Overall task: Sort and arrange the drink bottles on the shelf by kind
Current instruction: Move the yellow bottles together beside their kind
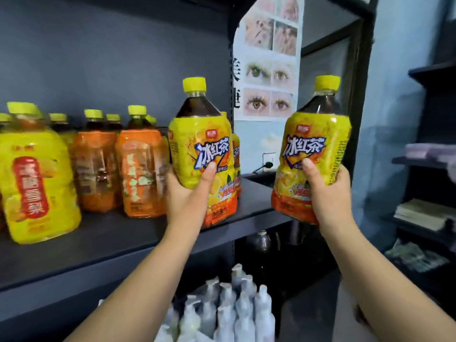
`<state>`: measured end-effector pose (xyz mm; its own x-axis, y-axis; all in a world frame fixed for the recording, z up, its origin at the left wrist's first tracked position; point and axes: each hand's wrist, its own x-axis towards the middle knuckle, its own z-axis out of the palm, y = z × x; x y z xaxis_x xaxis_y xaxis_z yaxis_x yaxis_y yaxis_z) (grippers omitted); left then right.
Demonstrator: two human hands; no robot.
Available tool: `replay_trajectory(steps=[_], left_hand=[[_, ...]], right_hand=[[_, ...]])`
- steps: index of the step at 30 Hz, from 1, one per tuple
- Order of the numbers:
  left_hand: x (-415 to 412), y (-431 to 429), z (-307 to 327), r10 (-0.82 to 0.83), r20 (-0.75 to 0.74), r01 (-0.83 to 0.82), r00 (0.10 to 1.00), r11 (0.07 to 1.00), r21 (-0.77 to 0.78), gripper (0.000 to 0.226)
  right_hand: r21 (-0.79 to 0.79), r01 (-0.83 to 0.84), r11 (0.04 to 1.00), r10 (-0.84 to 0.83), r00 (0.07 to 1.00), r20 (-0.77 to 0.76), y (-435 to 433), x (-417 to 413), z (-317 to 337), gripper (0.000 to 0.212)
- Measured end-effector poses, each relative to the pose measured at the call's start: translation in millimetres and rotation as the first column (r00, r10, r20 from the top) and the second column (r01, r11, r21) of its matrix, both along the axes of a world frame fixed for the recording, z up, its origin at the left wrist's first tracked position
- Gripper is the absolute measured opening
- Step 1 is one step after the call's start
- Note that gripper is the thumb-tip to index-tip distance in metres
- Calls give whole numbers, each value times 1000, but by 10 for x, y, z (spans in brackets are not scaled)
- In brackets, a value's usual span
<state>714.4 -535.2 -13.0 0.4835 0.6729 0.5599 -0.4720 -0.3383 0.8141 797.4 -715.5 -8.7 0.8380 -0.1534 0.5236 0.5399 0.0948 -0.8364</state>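
My left hand (190, 193) grips a yellow-labelled iced tea bottle (197, 134) with a yellow cap, upright, low over the right end of the dark shelf (118, 245). My right hand (328, 191) holds a second iced tea bottle (315, 134) of the same kind, tilted slightly, in the air just past the shelf's right edge. On the shelf to the left stand two orange-labelled bottles (140, 169) and a big yellow-labelled bottle (37, 183), with more bottles behind them. Another bottle (236, 159) is partly hidden behind the left-hand one.
A black shelf post (231, 70) rises at the shelf's right end. Below, several white pump bottles (232, 304) stand packed together. A poster (269, 58) hangs on the wall behind. Dark shelves (429, 164) with folded items stand at the far right.
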Motion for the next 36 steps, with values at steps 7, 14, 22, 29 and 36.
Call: replay_trajectory(steps=[7, 14, 22, 29, 36], left_hand=[[616, 25, -155, 149, -107, -147, 983, 989, 31, 95], [780, 67, -194, 210, -130, -211, 969, 977, 4, 102], [855, -145, -183, 359, -109, -357, 927, 933, 33, 79], [971, -406, -171, 403, -83, -401, 912, 915, 43, 37], [968, -427, -210, 415, -124, -404, 901, 909, 105, 30]], right_hand=[[-89, -78, 993, 76, 997, -28, 130, 851, -81, 63], [-182, -295, 938, 275, 953, -126, 442, 1596, -76, 80], [-321, -544, 776, 522, 838, -159, 735, 2082, -71, 75], [-386, -695, 606, 669, 708, -226, 1048, 2470, -70, 111], [-497, -679, 541, 642, 715, -277, 1342, 2655, -108, 85]])
